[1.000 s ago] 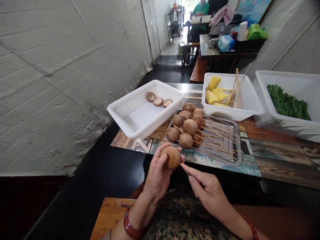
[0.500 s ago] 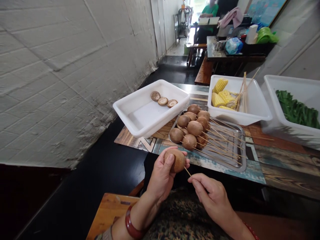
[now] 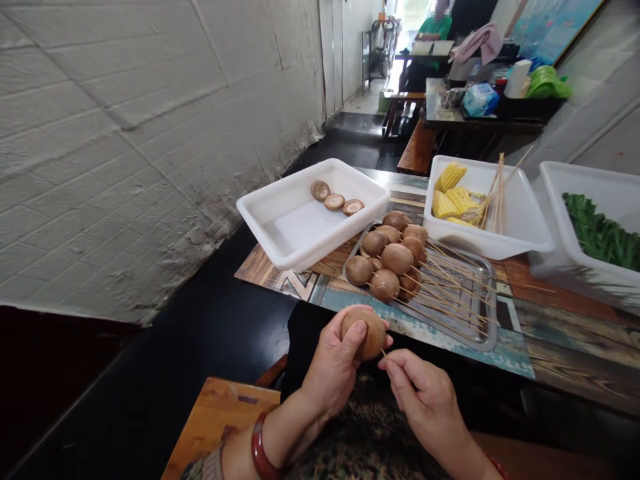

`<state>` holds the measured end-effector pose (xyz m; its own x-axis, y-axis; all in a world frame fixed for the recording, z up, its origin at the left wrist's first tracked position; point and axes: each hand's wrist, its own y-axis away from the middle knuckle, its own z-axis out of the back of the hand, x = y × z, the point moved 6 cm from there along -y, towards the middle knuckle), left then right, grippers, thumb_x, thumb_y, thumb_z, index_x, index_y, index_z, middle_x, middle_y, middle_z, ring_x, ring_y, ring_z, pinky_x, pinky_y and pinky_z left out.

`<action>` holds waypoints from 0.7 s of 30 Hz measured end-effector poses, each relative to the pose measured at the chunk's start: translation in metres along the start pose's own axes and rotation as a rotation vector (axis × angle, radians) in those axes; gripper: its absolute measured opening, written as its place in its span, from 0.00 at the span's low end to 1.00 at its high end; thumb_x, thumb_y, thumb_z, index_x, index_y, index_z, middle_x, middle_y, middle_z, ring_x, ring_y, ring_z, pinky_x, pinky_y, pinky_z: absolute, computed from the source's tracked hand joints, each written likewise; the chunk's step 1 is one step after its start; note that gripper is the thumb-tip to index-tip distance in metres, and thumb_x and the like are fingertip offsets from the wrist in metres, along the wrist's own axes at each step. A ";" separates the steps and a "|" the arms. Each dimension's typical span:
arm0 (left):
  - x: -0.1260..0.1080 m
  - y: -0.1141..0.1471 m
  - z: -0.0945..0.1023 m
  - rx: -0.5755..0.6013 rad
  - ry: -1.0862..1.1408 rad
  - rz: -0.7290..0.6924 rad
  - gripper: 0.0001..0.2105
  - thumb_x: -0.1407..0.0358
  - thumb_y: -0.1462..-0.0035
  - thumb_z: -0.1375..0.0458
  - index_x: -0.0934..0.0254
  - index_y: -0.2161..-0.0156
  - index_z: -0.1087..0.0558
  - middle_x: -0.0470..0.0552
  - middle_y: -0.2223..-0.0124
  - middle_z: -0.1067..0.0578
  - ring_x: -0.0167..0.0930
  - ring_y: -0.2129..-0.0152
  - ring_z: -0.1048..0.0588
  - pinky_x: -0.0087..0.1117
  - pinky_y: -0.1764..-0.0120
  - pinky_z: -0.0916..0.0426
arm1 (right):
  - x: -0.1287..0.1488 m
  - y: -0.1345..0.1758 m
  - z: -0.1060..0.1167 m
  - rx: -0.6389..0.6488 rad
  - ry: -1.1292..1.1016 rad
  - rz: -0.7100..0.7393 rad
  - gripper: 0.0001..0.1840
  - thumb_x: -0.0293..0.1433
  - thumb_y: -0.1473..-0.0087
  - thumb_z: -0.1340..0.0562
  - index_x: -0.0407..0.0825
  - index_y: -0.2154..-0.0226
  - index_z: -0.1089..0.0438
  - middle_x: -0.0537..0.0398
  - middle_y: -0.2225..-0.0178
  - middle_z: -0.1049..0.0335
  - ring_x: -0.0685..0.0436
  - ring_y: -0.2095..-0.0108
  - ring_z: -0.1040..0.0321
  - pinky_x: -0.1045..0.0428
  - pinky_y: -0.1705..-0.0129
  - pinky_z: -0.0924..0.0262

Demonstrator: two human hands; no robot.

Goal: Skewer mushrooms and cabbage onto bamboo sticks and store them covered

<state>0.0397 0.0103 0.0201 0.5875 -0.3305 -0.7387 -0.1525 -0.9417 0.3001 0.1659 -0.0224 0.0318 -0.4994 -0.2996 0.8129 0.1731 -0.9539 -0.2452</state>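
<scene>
A brown mushroom cap [image 3: 367, 335] rests in my left hand [image 3: 333, 363], the thumb lying over its top and the fingers wrapped behind it. My right hand [image 3: 420, 390] pinches a thin wooden skewer [image 3: 384, 354] at the cap's lower right edge; only a short bit shows between cap and fingertips. Beyond my hands, a metal tray [image 3: 465, 313] carries several skewered mushrooms [image 3: 397, 259], stacked at its left with their sticks pointing right. Three loose mushrooms [image 3: 335, 201], undersides up, lie in a white tub [image 3: 300, 260] at the far left of the table.
Corn pieces [image 3: 457, 200] and upright skewers [image 3: 495, 193] share a white bin [image 3: 520, 243]. Right of it, another bin [image 3: 585, 267] holds green leaves [image 3: 600, 230]. A white wall [image 3: 125, 153] runs along the left. A person in green [image 3: 435, 28] is at a back table.
My right fingertips have come closer to the mushroom, so less of the skewer shows between them. The view has shifted slightly, moving most things right in the picture.
</scene>
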 end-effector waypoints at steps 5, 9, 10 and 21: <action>0.006 0.004 0.001 0.030 -0.024 -0.010 0.16 0.58 0.44 0.36 0.66 0.56 0.29 0.54 0.62 0.21 0.32 0.67 0.22 0.31 0.62 0.27 | 0.002 -0.003 0.000 -0.006 -0.027 0.015 0.17 0.31 0.36 0.47 0.50 0.75 0.34 0.65 0.86 0.41 0.53 0.86 0.41 0.59 0.79 0.46; 0.002 0.005 0.001 0.052 -0.050 -0.034 0.15 0.59 0.44 0.36 0.65 0.56 0.29 0.54 0.61 0.21 0.33 0.67 0.21 0.32 0.63 0.27 | 0.000 -0.003 -0.004 0.059 -0.086 -0.023 0.17 0.32 0.35 0.47 0.50 0.75 0.33 0.65 0.87 0.40 0.53 0.86 0.41 0.59 0.79 0.46; 0.000 0.006 0.001 0.056 -0.048 -0.039 0.15 0.59 0.44 0.36 0.65 0.56 0.29 0.54 0.61 0.21 0.33 0.67 0.21 0.31 0.63 0.27 | -0.001 -0.002 -0.005 0.079 -0.104 -0.036 0.17 0.33 0.35 0.47 0.50 0.74 0.32 0.65 0.87 0.40 0.53 0.86 0.41 0.59 0.79 0.45; -0.004 0.011 -0.004 0.079 -0.014 -0.026 0.16 0.59 0.45 0.36 0.65 0.55 0.30 0.57 0.59 0.21 0.38 0.65 0.21 0.32 0.69 0.26 | -0.007 0.010 -0.004 0.103 -0.171 -0.023 0.15 0.33 0.34 0.48 0.49 0.64 0.26 0.66 0.87 0.44 0.53 0.87 0.44 0.58 0.82 0.47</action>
<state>0.0387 0.0019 0.0282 0.5814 -0.3058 -0.7540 -0.1998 -0.9520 0.2320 0.1673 -0.0297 0.0215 -0.3539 -0.2619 0.8979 0.2538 -0.9509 -0.1773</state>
